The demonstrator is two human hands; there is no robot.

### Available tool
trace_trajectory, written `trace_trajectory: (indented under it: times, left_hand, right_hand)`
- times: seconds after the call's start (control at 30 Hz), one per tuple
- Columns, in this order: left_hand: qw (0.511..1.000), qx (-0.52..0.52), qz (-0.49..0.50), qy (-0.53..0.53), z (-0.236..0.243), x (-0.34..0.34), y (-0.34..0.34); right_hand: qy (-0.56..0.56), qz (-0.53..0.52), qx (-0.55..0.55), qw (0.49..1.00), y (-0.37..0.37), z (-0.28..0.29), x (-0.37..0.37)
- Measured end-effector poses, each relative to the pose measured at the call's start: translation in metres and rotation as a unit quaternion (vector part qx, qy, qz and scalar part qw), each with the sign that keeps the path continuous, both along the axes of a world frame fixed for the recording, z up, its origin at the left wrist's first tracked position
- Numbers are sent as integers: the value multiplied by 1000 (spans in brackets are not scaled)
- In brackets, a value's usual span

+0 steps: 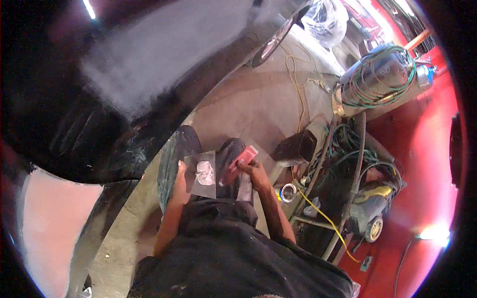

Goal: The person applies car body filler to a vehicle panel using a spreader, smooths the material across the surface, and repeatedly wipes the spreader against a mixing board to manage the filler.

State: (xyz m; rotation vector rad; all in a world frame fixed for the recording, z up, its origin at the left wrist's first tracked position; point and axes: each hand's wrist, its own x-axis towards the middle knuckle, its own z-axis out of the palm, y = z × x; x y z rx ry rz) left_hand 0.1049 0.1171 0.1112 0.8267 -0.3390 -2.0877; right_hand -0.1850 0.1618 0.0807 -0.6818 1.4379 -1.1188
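Observation:
My left hand is closed on the edge of a thin grey mixing board, thumb along its side. A mound of pinkish-white paste lies on the board. My right hand grips a long red tool with a pale end, which looks like a scraper. That tool is tilted and stands just right of the board, apart from the paste. Both hands are above my knees, in front of my dark shirt. The fingers under the board are hidden.
A dark car body with a grey dull patch rises on the left, with a pink panel below. To the right are a metal rack, a hose-wrapped tank, a pressure washer, a can and a yellow cable.

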Motion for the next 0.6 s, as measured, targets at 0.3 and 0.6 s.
trace_trajectory:
  times: [0.3,0.6]
  left_hand:
    - [999,1,34,0,1,7,0]
    - [1000,-2,2,15,-3,10,-2]
  right_hand:
    - [-198,12,50,979,-6,50,7]
    - [-276,37,-21,960,-24,112,38]
